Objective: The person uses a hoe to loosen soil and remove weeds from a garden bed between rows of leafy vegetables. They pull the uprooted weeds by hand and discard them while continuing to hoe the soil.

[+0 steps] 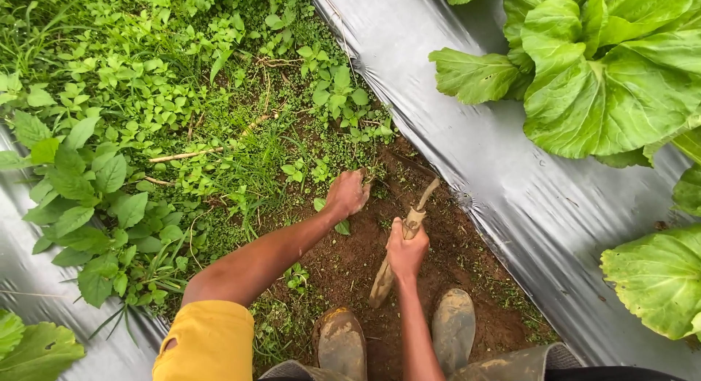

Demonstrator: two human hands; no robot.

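My right hand (406, 251) grips the pale wooden handle of a small hand tool (398, 249) whose thin curved end reaches into the brown soil (445, 257) ahead. My left hand (346, 194) is stretched forward with its fingers closed on low green weeds (363, 178) at the edge of the bare patch. A yellow sleeve (206, 341) covers my left upper arm. My two muddy boots (342, 342) stand on the soil just below the hands.
Dense weeds and grass (168, 111) fill the furrow to the left and ahead. Silver plastic mulch sheets (467, 132) flank it, with large leafy green plants (606, 59) on the right and another leafy plant (33, 348) at the lower left.
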